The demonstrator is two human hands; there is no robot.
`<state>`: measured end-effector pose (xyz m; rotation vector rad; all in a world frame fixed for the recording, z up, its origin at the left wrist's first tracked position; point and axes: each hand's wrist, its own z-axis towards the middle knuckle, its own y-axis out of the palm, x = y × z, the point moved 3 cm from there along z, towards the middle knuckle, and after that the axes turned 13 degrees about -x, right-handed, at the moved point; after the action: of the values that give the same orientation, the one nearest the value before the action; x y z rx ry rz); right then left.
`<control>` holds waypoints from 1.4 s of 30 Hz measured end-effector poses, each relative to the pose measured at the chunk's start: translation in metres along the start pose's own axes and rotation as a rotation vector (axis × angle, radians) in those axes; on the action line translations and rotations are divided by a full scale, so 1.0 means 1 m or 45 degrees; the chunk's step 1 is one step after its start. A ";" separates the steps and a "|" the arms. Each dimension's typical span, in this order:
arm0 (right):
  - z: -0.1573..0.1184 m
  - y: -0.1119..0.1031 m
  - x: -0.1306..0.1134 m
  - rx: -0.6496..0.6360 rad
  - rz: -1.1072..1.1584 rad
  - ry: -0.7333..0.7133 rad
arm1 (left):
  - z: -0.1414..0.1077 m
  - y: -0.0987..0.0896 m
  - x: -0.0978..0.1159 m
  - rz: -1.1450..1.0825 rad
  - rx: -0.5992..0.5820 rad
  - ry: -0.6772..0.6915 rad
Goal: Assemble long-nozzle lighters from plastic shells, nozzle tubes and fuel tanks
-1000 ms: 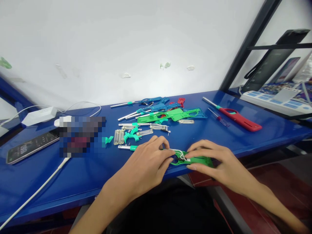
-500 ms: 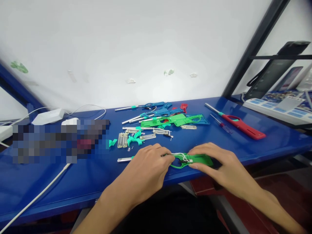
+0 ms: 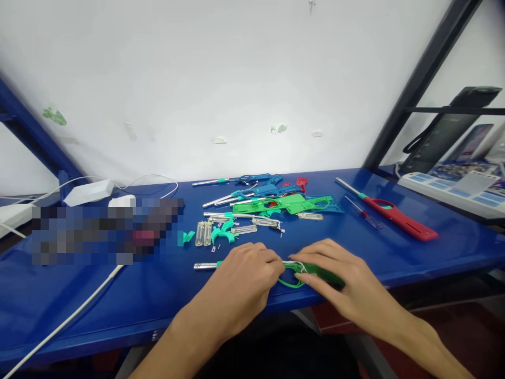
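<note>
Blue tabletop, near edge: your left hand and right hand grasp the green casing; uneven pressure could spring the white wire loose.

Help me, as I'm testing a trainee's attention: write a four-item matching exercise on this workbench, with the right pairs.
1. Screwdriver
2. Front green casing
3. Red lighter
4. Thick white cable

A. Touched by the left hand and right hand
B. Rightmost of the four
C. Crosses the left part of the blue table
D. Thin shaft, see-through handle

Pairs: 1-D, 2-A, 3-B, 4-C
</note>
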<state>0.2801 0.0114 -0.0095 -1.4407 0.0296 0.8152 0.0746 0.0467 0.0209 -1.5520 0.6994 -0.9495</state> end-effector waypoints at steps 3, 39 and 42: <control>0.003 0.006 0.002 0.054 0.019 -0.054 | 0.001 0.000 0.003 0.084 -0.023 -0.011; -0.001 0.006 0.013 0.351 0.014 0.107 | -0.038 -0.022 -0.092 0.331 0.106 -0.687; -0.003 0.004 0.012 0.344 0.016 0.118 | -0.034 -0.021 -0.092 0.367 0.093 -0.688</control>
<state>0.2880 0.0146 -0.0197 -1.2224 0.2120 0.7240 -0.0023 0.1112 0.0248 -1.5016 0.4742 -0.3120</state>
